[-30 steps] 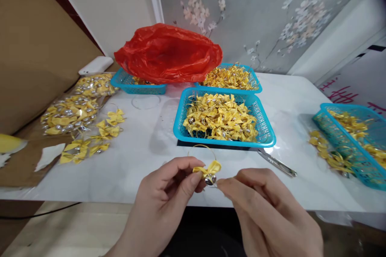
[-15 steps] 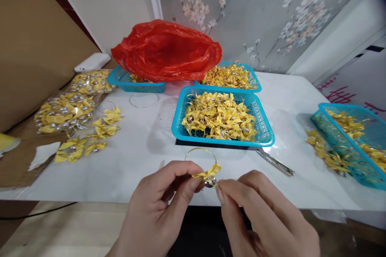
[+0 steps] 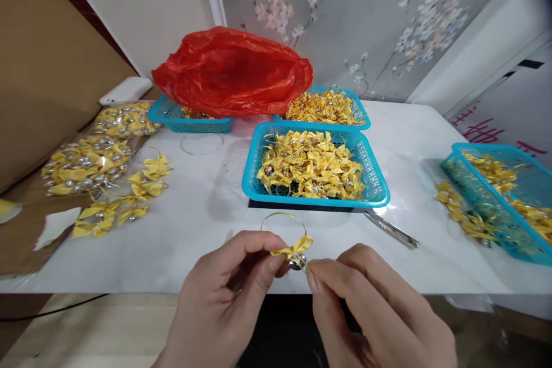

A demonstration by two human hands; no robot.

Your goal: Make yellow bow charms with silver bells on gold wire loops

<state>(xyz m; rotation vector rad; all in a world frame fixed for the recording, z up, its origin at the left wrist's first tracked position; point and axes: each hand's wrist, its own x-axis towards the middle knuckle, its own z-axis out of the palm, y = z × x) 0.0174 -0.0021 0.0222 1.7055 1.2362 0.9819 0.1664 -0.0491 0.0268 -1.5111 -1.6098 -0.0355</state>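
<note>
Between thumb and forefinger, my left hand [image 3: 233,293] pinches a yellow ribbon bow [image 3: 299,246] with a silver bell [image 3: 296,263] under it. A thin gold wire ring [image 3: 283,214] stands up behind the bow. My right hand [image 3: 366,305] is closed at the bell's right side, its thumb and forefinger pinching a thin pale strand [image 3: 304,265]. The strand's far end is hidden. Just beyond my hands, a blue basket [image 3: 250,184] holds a heap of similar yellow bows with bells [image 3: 313,164].
Small metal snips [image 3: 392,229] lie right of the basket. Loose bows [image 3: 146,185] and bagged bows [image 3: 86,164] are at the left. A red plastic bag [image 3: 233,72] rests over the back baskets. Another blue basket [image 3: 517,152] stands at the right edge.
The view has shifted slightly. My hands keep the same pinches on the bow and the strand, with hardly any movement between them.
</note>
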